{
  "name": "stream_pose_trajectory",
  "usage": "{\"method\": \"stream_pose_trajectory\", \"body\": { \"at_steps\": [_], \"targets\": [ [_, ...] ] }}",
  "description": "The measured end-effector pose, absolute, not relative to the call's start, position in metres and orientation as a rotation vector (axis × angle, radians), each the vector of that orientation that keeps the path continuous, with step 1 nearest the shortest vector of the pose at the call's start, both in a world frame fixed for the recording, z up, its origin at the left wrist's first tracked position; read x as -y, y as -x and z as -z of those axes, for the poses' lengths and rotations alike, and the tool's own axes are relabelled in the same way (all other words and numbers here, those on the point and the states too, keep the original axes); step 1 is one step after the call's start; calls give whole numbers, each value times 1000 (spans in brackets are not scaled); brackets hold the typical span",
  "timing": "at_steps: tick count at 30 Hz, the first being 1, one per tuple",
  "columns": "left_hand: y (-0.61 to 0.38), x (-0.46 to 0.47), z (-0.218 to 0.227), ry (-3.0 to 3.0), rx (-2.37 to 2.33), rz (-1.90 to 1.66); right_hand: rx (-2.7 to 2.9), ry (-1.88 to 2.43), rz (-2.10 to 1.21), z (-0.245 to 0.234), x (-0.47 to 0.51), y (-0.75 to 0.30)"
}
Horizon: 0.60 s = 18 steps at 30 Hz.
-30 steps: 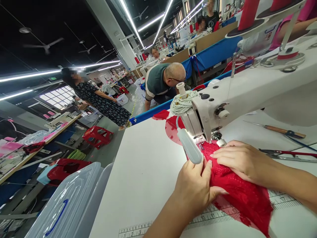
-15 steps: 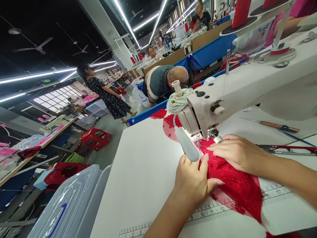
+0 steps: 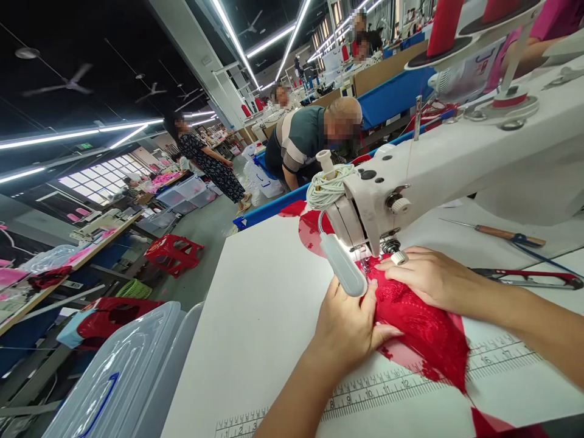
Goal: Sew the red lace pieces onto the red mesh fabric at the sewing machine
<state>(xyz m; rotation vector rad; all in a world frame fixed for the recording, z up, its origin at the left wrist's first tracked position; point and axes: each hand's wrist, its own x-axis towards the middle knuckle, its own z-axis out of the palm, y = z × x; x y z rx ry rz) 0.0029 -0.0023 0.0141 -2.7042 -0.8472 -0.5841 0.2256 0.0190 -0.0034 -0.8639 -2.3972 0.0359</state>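
Left hand (image 3: 345,325): met red lace (image 3: 417,325), grip unclear (a grey lamp (image 3: 343,266) hid some fingertips).
Right hand (image 3: 431,277): fingers lay outstretched, narrowly spaced, on the lace.

Shining cold white from long tube lights (image 3: 236,42) beneath a near-black ceiling (image 3: 104,24), and coming in paler through the gridded window (image 3: 104,181). Glowing strongest near the needle, brightening the upper end of the red cloth (image 3: 413,319). Reflecting evenly off the white tabletop (image 3: 255,316), dimming to grey under the sewing machine (image 3: 460,161). Glinting in streaks on the clear box lid (image 3: 123,347). Stretching and slanting toward the edges. Softening in the far background, breaking into mosaic squares over faces.
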Motion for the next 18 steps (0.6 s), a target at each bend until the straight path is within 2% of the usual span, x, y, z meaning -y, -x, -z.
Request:
{"method": "stream_pose_trajectory", "body": {
  "at_steps": [12,18],
  "targets": [
    [-4,8,-19,2875,860,532,2431,737,-156,4,-5,-227],
    [-1,11,-20,2872,903,491,2366,715,-34,15,-5,-224]
  ]
}}
